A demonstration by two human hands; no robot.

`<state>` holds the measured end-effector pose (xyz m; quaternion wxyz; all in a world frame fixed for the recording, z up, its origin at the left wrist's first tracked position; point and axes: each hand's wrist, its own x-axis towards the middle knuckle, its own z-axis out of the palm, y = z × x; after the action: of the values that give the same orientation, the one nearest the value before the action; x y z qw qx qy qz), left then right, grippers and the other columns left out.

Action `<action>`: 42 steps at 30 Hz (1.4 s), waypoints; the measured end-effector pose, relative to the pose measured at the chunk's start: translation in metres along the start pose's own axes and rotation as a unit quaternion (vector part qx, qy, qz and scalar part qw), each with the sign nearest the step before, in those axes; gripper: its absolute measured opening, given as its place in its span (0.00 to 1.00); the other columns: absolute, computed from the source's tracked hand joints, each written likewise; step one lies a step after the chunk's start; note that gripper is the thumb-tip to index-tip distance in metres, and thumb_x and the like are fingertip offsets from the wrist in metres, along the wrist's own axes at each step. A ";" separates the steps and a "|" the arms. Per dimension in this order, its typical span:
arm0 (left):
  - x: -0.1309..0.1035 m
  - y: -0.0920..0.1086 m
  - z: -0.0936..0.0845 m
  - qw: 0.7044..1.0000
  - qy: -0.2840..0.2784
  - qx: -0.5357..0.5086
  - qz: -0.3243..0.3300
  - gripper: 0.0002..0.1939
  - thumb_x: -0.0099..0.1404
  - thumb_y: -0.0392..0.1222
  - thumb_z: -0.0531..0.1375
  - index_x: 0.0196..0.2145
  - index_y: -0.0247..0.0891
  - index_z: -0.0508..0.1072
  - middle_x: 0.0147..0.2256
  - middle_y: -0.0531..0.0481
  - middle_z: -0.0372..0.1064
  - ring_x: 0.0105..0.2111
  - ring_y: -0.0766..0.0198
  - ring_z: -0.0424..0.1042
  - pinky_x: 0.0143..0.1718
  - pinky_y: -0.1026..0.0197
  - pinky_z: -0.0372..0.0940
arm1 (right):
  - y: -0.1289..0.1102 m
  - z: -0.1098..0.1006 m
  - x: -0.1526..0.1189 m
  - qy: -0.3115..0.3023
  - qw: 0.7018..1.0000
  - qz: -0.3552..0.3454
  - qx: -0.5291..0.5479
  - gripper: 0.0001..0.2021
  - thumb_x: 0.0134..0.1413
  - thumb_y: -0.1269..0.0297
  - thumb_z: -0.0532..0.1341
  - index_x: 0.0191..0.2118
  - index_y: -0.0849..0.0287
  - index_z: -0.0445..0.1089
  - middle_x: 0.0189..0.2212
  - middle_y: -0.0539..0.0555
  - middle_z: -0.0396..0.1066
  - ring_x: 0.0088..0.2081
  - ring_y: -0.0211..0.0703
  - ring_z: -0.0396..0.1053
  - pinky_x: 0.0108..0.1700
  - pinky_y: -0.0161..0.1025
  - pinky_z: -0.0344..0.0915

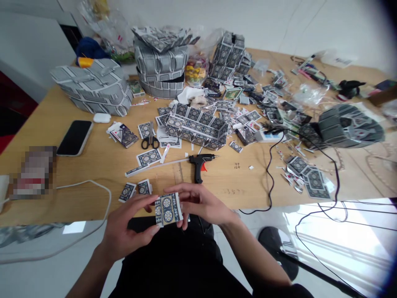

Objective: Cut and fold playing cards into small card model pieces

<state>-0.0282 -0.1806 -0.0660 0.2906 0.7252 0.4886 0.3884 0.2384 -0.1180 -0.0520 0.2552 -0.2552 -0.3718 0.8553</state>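
Observation:
Between my two hands, just in front of the table's near edge, is a folded playing card [168, 209] with a dark blue patterned back and white edges. My left hand [128, 225] pinches its left side, thumb below and forefinger above. My right hand [203, 205] grips the right side, with some fingertips hidden behind the card. Two similar folded cards [127, 192] lie on the table beyond my left hand. A black glue gun [198, 164] with an orange trigger rests past my right hand, a long white glue stick at its back end.
An open box woven from cards [197, 126] stands mid-table, black scissors [150, 138] to its left. Grey woven bags [96, 89] stand at the back. A phone [75, 138] lies left. Black cables [270, 178] run off a white power strip [269, 135] on the right.

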 end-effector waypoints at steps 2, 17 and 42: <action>0.001 0.002 0.000 1.000 0.000 0.013 0.014 0.26 0.66 0.42 0.71 0.61 0.46 0.77 0.49 0.46 0.82 0.46 0.54 0.84 0.51 0.54 0.79 | -0.001 -0.002 -0.001 -0.009 0.999 0.035 0.002 0.25 0.61 0.58 0.75 0.60 0.62 0.76 0.37 0.55 0.82 0.29 0.42 0.82 0.32 0.37 0.81; 0.001 -0.001 0.002 0.999 -0.006 0.025 0.033 0.28 0.65 0.40 0.71 0.62 0.46 0.76 0.50 0.46 0.81 0.42 0.58 0.84 0.52 0.57 0.78 | 0.000 -0.008 -0.002 -0.021 0.994 0.100 -0.038 0.25 0.54 0.48 0.79 0.47 0.65 0.81 0.31 0.53 0.81 0.26 0.38 0.81 0.32 0.35 0.81; 0.001 -0.002 -0.005 0.997 -0.068 0.035 0.011 0.37 0.64 0.48 0.74 0.68 0.47 0.69 0.57 0.43 0.80 0.48 0.52 0.84 0.57 0.51 0.77 | 0.006 0.000 -0.003 0.015 0.997 0.054 -0.061 0.23 0.66 0.43 0.68 0.39 0.63 0.73 0.28 0.53 0.80 0.24 0.39 0.80 0.28 0.34 0.78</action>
<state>-0.0336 -0.1787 -0.0648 0.2937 0.7650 0.4729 0.3239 0.2393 -0.1238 -0.0560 0.1983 -0.3030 -0.4052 0.8395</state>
